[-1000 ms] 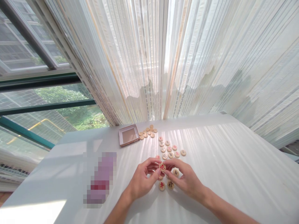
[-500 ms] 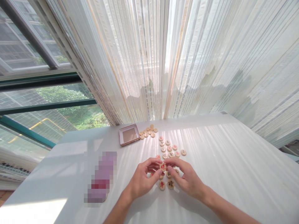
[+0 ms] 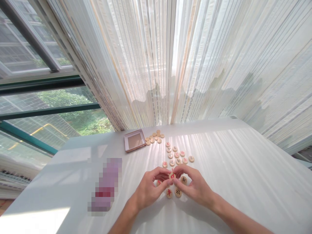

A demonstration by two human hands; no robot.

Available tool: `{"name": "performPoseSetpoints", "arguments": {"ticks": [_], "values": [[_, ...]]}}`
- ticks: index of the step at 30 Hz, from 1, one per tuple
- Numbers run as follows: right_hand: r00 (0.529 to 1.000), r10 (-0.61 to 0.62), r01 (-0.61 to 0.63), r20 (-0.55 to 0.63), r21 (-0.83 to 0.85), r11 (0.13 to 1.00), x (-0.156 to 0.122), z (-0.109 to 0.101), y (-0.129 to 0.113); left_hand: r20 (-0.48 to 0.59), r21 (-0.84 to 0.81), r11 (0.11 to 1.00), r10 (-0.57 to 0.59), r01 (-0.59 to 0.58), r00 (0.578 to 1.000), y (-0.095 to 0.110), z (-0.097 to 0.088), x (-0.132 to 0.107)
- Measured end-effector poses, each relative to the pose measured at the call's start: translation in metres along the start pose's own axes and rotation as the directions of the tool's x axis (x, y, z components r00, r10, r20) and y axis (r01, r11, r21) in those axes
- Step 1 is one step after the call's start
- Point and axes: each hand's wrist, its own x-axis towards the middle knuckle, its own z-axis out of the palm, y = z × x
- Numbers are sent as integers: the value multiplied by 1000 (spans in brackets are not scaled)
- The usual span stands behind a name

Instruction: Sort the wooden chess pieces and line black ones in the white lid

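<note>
Between my two hands is a round wooden Chinese chess piece (image 3: 172, 175) with a red character, held above the table. My left hand (image 3: 150, 186) pinches its left side with thumb and fingers. From the right, my right hand (image 3: 193, 184) closes on the same piece, fingertips meeting the left ones behind it. Below the hands lie a red-marked piece (image 3: 169, 193) and a black-marked piece (image 3: 178, 192). Another black-marked piece (image 3: 183, 180) sits by my right fingers. Part of a red piece (image 3: 159, 183) shows under my left hand. Other pieces there are hidden.
Several face-up pieces (image 3: 176, 154) form staggered rows beyond my hands on the white table (image 3: 231, 169). Farther back, several pale pieces (image 3: 152, 140) cluster beside an open shallow box (image 3: 125, 143). A blurred purple item (image 3: 107, 182) lies left. Curtains (image 3: 158, 65) hang behind.
The held piece has shifted slightly right and down, and its red character looks different or turned. My right fingers have moved in closer around it.
</note>
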Motion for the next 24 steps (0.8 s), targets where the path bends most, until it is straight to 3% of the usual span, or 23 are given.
{"name": "performPoseSetpoints", "arguments": {"ticks": [9,24], "values": [[998,62,-63,-31,-15,998,0,1,2,33,33,999,42,-43,999,3,3,-1],[999,-43,43,4,28,999,-2,0,-1,-12,-39,999,-11,10,1000,4,-3,1]]}}
